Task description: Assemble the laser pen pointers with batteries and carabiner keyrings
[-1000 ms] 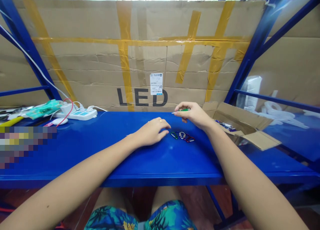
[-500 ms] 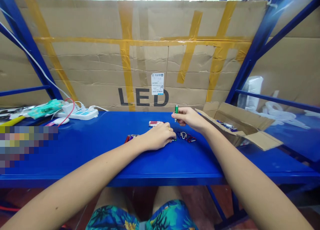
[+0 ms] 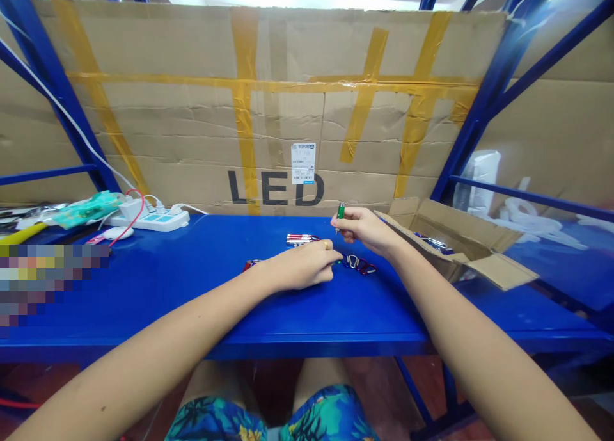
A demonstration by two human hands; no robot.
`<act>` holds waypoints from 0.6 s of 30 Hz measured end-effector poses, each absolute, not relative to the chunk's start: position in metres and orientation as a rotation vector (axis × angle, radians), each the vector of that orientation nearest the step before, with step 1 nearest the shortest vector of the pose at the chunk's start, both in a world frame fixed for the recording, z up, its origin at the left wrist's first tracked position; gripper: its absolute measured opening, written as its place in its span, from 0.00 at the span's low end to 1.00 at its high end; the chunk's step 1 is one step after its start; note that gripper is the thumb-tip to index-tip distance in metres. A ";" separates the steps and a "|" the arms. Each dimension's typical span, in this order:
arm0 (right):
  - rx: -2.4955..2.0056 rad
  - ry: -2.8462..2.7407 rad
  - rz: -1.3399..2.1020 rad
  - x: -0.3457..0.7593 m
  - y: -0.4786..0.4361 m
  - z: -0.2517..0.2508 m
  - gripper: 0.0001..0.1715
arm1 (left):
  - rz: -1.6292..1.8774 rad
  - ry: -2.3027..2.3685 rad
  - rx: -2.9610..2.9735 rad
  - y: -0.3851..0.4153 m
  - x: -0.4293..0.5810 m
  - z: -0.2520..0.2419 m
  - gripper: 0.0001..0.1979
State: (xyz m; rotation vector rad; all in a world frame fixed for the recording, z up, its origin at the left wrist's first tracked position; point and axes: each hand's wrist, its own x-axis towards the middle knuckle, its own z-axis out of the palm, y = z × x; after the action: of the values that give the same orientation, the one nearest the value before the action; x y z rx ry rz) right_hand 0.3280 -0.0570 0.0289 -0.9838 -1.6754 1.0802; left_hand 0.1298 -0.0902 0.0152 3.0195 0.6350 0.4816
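Upright between the fingertips of my right hand (image 3: 359,226) is a small green flashlight (image 3: 341,212) with silver ends, held above the table. My left hand (image 3: 307,263) rests low over the tabletop, its index finger stretched to a green carabiner (image 3: 339,262) that is mostly hidden by the fingers. Just right of that fingertip lies a row of carabiners (image 3: 361,264) in silver, red and dark colours. Behind my left hand are red and silver flashlights (image 3: 298,239), partly covered. More small red items (image 3: 249,264) peek out behind my left forearm.
An open cardboard box (image 3: 472,246) with metallic items inside stands to the right. A white power strip (image 3: 160,219) with plugs and cables sits on the left of the blue table (image 3: 192,300). A large cardboard sheet (image 3: 192,127) and blue shelf posts close off the back.
My left hand has shifted slightly right, bringing the green carabiner up against the row of others. My right hand still holds the green flashlight, now slightly tilted.
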 end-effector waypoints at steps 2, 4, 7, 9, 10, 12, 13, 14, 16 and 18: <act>-0.969 -1.683 1.102 0.328 -0.057 0.028 0.14 | 0.651 0.668 2.928 -0.085 0.128 0.019 0.10; -0.965 -1.668 1.149 0.325 -0.059 0.027 0.14 | 0.845 0.727 2.764 -0.079 0.126 0.022 0.08; -0.983 -1.615 1.263 0.318 -0.061 0.025 0.15 | 1.053 0.808 2.372 -0.072 0.124 0.023 0.03; -0.950 -1.603 1.345 0.313 -0.063 0.022 0.15 | 1.134 0.811 2.057 -0.068 0.124 0.022 0.02; -0.916 -1.610 1.380 0.310 -0.064 0.021 0.15 | 1.166 0.802 1.913 -0.067 0.125 0.021 0.03; -0.851 -1.631 1.423 0.307 -0.065 0.020 0.15 | 1.228 0.794 1.683 -0.066 0.127 0.020 0.05; -0.834 -1.640 1.428 0.306 -0.066 0.020 0.15 | 1.256 0.800 1.604 -0.066 0.128 0.020 0.06; -0.832 -1.647 1.420 0.305 -0.067 0.020 0.15 | 1.265 0.808 1.551 -0.066 0.128 0.020 0.07; -0.854 -1.652 1.368 0.303 -0.069 0.020 0.15 | 1.242 0.821 1.502 -0.066 0.129 0.020 0.08; -0.879 -1.657 1.284 0.303 -0.069 0.020 0.17 | 1.183 0.834 1.517 -0.067 0.129 0.019 0.08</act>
State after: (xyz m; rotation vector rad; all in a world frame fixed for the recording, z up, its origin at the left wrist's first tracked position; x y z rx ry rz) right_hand 0.3029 -0.0689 0.0204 -0.8791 -1.6574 1.2840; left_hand 0.1287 -0.0666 0.0189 1.5167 0.8343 1.1835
